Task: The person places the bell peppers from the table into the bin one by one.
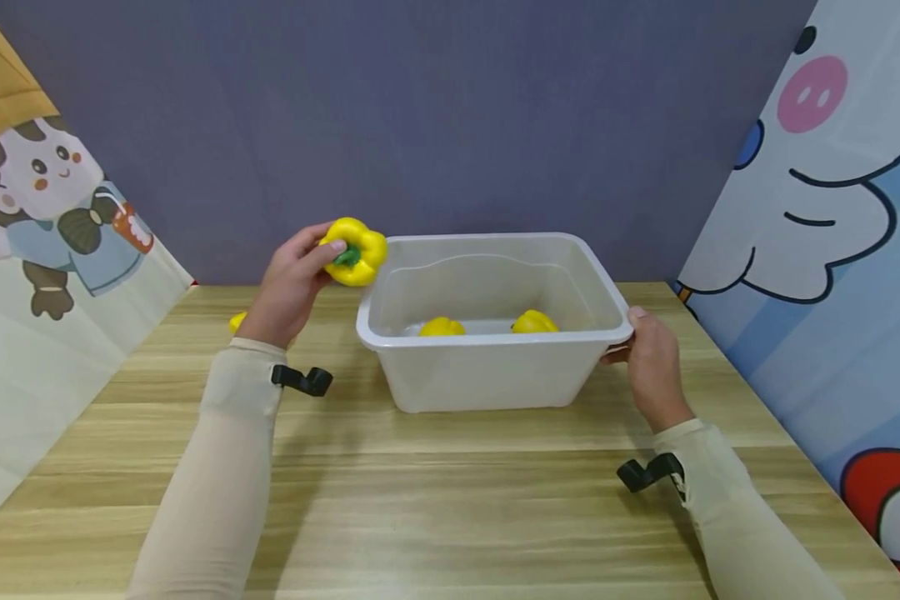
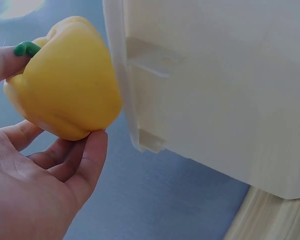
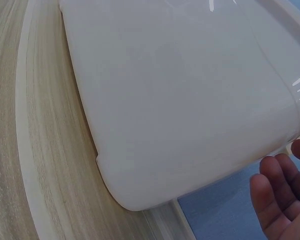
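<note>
A fourth yellow thing (image 1: 237, 321) sat mostly hidden behind the left hand (image 1: 288, 283), couldn't tell what. The white bin (image 1: 495, 367) had two yellow peppers (image 1: 442, 327) (image 1: 534, 321) inside. Left hand gripped a yellow pepper (image 1: 354, 250) just outside the bin's left rim; right hand (image 1: 651, 362) grasped the right rim

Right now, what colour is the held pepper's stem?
Green stem, clearest in the head view.

Wooden table (image 1: 450, 500) — purple wall (image 1: 420, 108), cartoon panels (image 1: 832, 208) flanking.
</note>
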Available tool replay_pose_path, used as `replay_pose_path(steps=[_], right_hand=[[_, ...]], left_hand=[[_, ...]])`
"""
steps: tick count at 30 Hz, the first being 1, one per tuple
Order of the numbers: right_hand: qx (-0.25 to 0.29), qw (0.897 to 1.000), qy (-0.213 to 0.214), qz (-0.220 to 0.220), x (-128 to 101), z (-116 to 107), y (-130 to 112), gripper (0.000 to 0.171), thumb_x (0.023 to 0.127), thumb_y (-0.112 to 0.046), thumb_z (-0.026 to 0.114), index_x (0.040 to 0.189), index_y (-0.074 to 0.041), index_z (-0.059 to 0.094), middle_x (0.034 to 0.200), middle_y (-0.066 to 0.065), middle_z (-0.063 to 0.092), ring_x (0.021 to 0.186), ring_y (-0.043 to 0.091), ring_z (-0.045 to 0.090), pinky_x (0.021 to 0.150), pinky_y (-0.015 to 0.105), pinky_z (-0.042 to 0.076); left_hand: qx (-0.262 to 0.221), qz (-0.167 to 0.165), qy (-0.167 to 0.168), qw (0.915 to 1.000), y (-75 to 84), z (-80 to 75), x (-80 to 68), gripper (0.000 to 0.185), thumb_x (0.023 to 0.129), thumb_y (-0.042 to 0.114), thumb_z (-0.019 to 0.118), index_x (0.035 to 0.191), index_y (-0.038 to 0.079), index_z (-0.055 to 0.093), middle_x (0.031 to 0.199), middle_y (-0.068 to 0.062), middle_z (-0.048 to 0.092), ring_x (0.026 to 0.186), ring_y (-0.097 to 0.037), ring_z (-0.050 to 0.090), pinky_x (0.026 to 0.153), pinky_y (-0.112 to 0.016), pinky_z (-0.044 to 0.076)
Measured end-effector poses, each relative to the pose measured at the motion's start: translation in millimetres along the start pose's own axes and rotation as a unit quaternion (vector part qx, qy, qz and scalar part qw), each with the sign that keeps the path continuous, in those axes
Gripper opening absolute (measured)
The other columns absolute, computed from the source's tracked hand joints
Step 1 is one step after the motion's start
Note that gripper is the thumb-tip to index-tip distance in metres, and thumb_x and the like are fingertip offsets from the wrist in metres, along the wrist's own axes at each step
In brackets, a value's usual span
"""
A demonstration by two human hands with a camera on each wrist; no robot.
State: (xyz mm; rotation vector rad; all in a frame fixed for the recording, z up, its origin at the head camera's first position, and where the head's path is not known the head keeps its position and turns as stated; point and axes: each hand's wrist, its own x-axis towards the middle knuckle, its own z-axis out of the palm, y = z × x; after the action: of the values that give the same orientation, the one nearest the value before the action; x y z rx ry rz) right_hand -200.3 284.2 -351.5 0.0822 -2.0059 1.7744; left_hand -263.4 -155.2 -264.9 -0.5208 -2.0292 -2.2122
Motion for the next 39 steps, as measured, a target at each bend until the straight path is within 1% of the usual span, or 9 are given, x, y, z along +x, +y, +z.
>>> replay_pose_path(steps=[6, 11, 14, 16, 23, 26, 31, 35, 39], right_hand=[[0.019, 1.0, 0.007, -0.001, 1.3, 1.0, -1.5, 0.038, 0.106, -0.02, 0.035, 0.087, 0.0, 0.061, 0.08, -0.001, 0.068, 0.064, 0.012, 0.065, 0.053, 0.03, 0.057], [0.052, 0.999, 0.013, 0.003, 1.7, 2.1, -4.2, 0.032, 0.104, -0.016, 0.038, 0.092, -0.005, 0.065, 0.085, 0.002, 0.066, 0.066, 0.011, 0.063, 0.053, 0.028, 0.056], [0.07, 0.997, 0.011, 0.008, 1.7, 2.7, -5.9, 0.03, 0.104, -0.016, 0.04, 0.094, -0.004, 0.066, 0.087, 0.003, 0.066, 0.067, 0.012, 0.063, 0.053, 0.027, 0.055], [0.069, 0.998, 0.005, 0.01, 2.0, 2.8, -7.0, 0.029, 0.104, -0.016, 0.04, 0.094, -0.003, 0.064, 0.088, 0.004, 0.065, 0.066, 0.012, 0.063, 0.053, 0.027, 0.055], [0.026, 0.999, -0.012, 0.016, 3.7, 1.4, -12.9, 0.03, 0.105, -0.018, 0.037, 0.096, -0.003, 0.061, 0.093, 0.003, 0.063, 0.07, 0.012, 0.064, 0.056, 0.027, 0.056], [-0.001, 1.0, -0.021, 0.02, 4.6, 0.2, -16.6, 0.031, 0.106, -0.02, 0.037, 0.1, -0.001, 0.06, 0.095, 0.003, 0.062, 0.072, 0.013, 0.064, 0.058, 0.028, 0.057], [-0.056, 0.998, -0.029, 0.021, 5.1, -3.2, -21.2, 0.038, 0.107, -0.028, 0.038, 0.11, 0.002, 0.061, 0.099, 0.006, 0.063, 0.073, 0.015, 0.066, 0.062, 0.03, 0.058], [-0.065, 0.997, -0.035, 0.035, 4.3, -3.9, -21.6, 0.045, 0.107, -0.036, 0.041, 0.117, 0.003, 0.061, 0.102, 0.009, 0.063, 0.076, 0.016, 0.065, 0.062, 0.03, 0.058], [-0.06, 0.997, -0.03, 0.037, 3.8, -3.0, -20.7, 0.046, 0.106, -0.037, 0.046, 0.114, 0.005, 0.062, 0.103, 0.009, 0.062, 0.077, 0.016, 0.064, 0.062, 0.031, 0.058]], left_hand=[[0.024, -0.006, -0.019, 0.9995, 4.1, 4.0, 5.0, 0.051, 0.099, 0.024, 0.066, 0.142, 0.002, 0.051, 0.133, -0.013, 0.052, 0.11, -0.025, 0.056, 0.091, -0.026, 0.051], [0.054, -0.01, -0.042, 0.9976, 10.9, 6.1, 7.2, 0.049, 0.1, 0.024, 0.065, 0.142, 0.003, 0.052, 0.136, -0.014, 0.053, 0.11, -0.025, 0.057, 0.093, -0.027, 0.051], [0.079, -0.012, -0.054, 0.9954, 15.1, 7.1, 9.4, 0.048, 0.1, 0.025, 0.064, 0.142, 0.004, 0.052, 0.136, -0.014, 0.054, 0.11, -0.025, 0.058, 0.094, -0.027, 0.051], [0.091, -0.013, -0.06, 0.9939, 17.8, 7.9, 11.3, 0.048, 0.101, 0.025, 0.063, 0.142, 0.004, 0.052, 0.136, -0.013, 0.055, 0.11, -0.025, 0.058, 0.095, -0.027, 0.05], [0.107, -0.021, -0.072, 0.9914, 29.0, 12.3, 17.0, 0.05, 0.1, 0.027, 0.065, 0.143, 0.007, 0.051, 0.138, -0.012, 0.054, 0.116, -0.026, 0.056, 0.103, -0.034, 0.046], [0.109, -0.023, -0.068, 0.9915, 32.6, 13.6, 18.4, 0.052, 0.099, 0.03, 0.066, 0.144, 0.008, 0.051, 0.139, -0.011, 0.053, 0.118, -0.026, 0.055, 0.106, -0.038, 0.043], [0.101, -0.015, -0.054, 0.9933, 34.7, 16.1, 22.6, 0.052, 0.098, 0.032, 0.067, 0.142, 0.009, 0.053, 0.139, -0.01, 0.053, 0.117, -0.027, 0.055, 0.108, -0.042, 0.041], [0.094, -0.019, -0.048, 0.9942, 34.9, 17.7, 25.3, 0.052, 0.097, 0.032, 0.068, 0.141, 0.009, 0.054, 0.138, -0.012, 0.054, 0.116, -0.027, 0.056, 0.107, -0.041, 0.042], [0.108, -0.023, -0.056, 0.9923, 34.8, 19.8, 28.8, 0.053, 0.097, 0.031, 0.069, 0.142, 0.008, 0.053, 0.138, -0.012, 0.055, 0.116, -0.026, 0.057, 0.107, -0.04, 0.042]])
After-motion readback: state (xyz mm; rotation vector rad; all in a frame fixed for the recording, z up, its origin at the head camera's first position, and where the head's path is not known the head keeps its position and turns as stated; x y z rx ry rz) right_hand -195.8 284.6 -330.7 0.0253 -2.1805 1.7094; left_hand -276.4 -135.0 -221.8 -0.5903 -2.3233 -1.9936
